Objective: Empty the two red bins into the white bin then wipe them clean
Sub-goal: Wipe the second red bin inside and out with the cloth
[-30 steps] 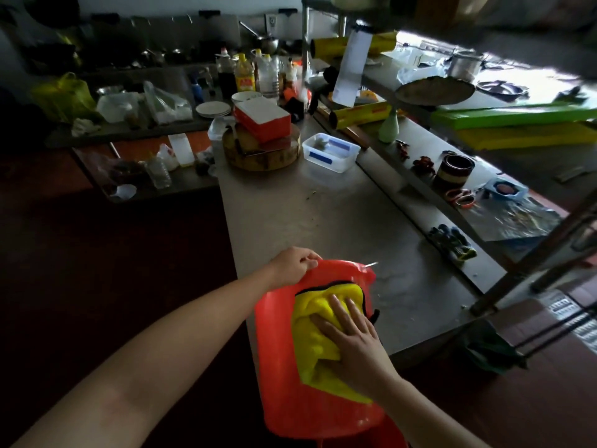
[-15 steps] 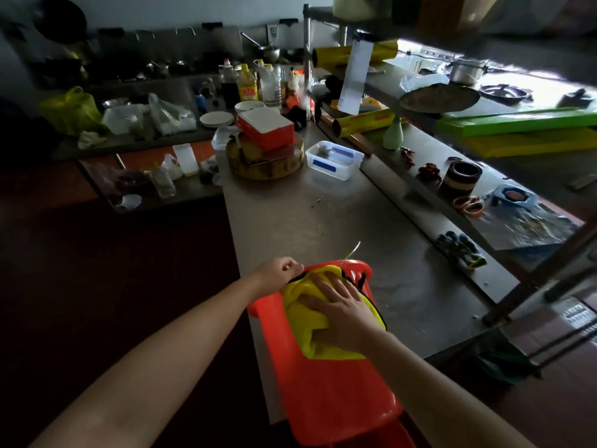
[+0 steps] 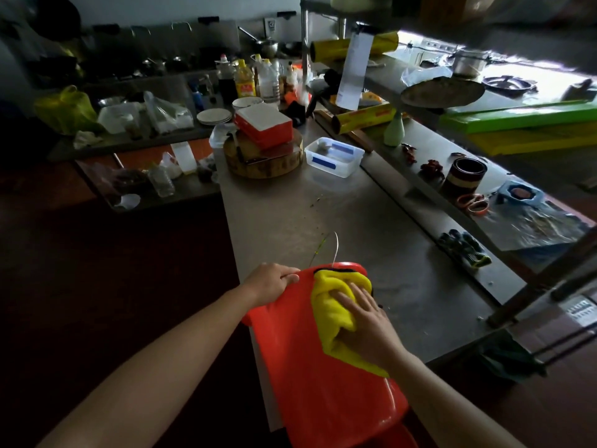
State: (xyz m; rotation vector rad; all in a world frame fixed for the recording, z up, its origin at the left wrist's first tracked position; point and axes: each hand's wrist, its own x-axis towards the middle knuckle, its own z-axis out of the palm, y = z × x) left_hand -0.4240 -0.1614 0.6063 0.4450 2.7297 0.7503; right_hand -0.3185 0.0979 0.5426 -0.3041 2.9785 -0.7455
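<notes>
**Cloth pressed on the tipped red bin**

Nearest the camera, both bare forearms reach forward over the red bin [image 3: 310, 367], which lies tilted on the near edge of the steel surface [image 3: 371, 227], its lower end hanging off toward the person. The right hand [image 3: 365, 321] lies flat and open, fingers spread, palm pressing a yellow cloth [image 3: 332, 305] against the bin's upturned side. The left hand [image 3: 273, 281] is closed over the bin's far left edge, gripping it.

Compared with half a second ago, the cloth and right hand have slid toward the bin's right side, leaving more red plastic bare on the left; the left hand has kept its grip on the edge.

Farther along the surface stand a clear plastic tub [image 3: 334, 156] and a round wooden chopping block [image 3: 265, 160] with a red-and-white box [image 3: 263, 124] on top.
</notes>
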